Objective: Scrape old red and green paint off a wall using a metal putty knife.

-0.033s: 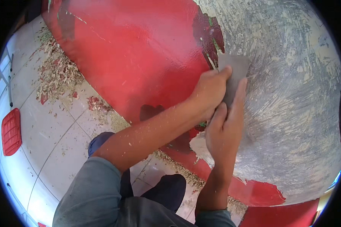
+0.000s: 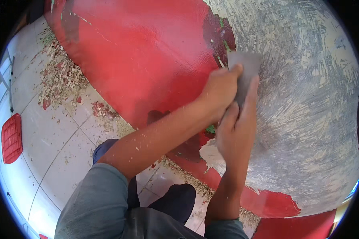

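Both of my hands are closed on a flat grey metal scraper [image 2: 247, 63], whose wide blade lies against a large curved surface. My left hand [image 2: 221, 85] wraps its upper left side, thumb on the blade. Below it, my right hand [image 2: 237, 131] grips the lower part, with a finger stretched along the right edge; the handle is hidden by the hands. To the right the surface is bare, scratched grey-white [image 2: 303, 91]. Glossy red paint [image 2: 147, 51] covers the left part, with dark red and green patches along the ragged border beside the blade.
Flakes and shavings [image 2: 62, 75] lie heaped on the pale tiled floor [image 2: 60, 151] along the curved surface's lower edge. A red plastic slatted piece [image 2: 12, 138] sits at the far left. My dark-clad knees [image 2: 175, 201] are beneath my arms, close to the surface.
The scraper and both hands have slid slightly upward along the surface. A green patch below my left wrist now shows more.
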The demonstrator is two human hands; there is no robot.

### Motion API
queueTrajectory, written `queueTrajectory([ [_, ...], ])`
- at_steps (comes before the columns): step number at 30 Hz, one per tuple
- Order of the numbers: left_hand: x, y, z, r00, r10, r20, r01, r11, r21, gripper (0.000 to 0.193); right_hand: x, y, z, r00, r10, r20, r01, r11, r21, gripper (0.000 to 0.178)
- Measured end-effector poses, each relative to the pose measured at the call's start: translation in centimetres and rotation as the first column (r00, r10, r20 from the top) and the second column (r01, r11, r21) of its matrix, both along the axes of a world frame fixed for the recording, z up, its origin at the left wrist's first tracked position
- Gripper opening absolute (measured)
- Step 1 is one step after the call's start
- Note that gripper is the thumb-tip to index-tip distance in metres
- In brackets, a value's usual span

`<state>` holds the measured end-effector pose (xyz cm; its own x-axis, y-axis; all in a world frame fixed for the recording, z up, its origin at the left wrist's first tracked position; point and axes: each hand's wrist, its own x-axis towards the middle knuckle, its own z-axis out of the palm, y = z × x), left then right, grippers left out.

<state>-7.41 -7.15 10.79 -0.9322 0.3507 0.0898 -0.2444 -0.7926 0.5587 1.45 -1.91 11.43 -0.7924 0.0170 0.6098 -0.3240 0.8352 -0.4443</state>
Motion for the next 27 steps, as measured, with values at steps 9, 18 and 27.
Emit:
queueTrajectory([
  [9, -0.7, 0.3, -0.3, 0.980, 0.181, -0.080, -0.191, 0.971, -0.145, 0.037, -0.7, -1.0, 1.1, 0.998, -0.057, -0.027, 0.060, 0.990, 0.125, 0.061],
  [18, -1.3, -0.9, 0.2, 0.998, 0.058, -0.030, -0.061, 0.994, -0.092, 0.039, 0.0, -0.6, -0.2, 0.991, 0.015, -0.136, 0.006, 0.989, 0.148, 0.062],
  [27, 3.6, 3.4, -3.6, 0.991, 0.094, -0.090, -0.102, 0.991, -0.082, 0.038, 2.6, 3.4, -3.2, 0.995, 0.033, 0.090, -0.019, 0.988, -0.152, 0.058],
])
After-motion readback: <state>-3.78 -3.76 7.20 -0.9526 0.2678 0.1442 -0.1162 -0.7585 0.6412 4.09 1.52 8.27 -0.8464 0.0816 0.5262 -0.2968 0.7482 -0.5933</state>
